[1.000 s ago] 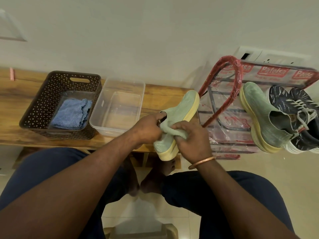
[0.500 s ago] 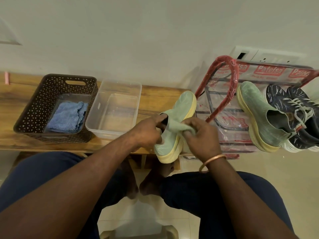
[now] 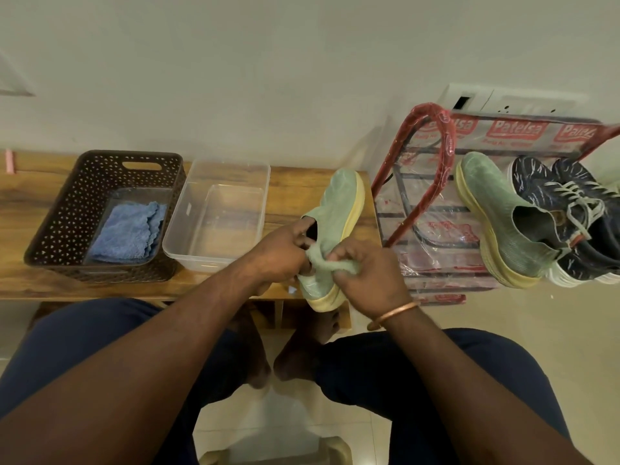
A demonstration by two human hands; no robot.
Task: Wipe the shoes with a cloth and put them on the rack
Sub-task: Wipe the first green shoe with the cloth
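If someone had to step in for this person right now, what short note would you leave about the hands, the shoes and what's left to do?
Left hand: grips the green shoe at its opening.
Right hand: pinches a green cloth against that shoe near the heel.
Rack: the matching shoe and a dark pair sit on it.
Done: three shoes racked.
Left: finish wiping the held shoe, then set it on the rack beside its match.
Spare: a blue cloth lies in the brown basket.

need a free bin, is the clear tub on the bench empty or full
Empty: the clear tub shows only its bare bottom, no objects inside. Water, cannot tell.
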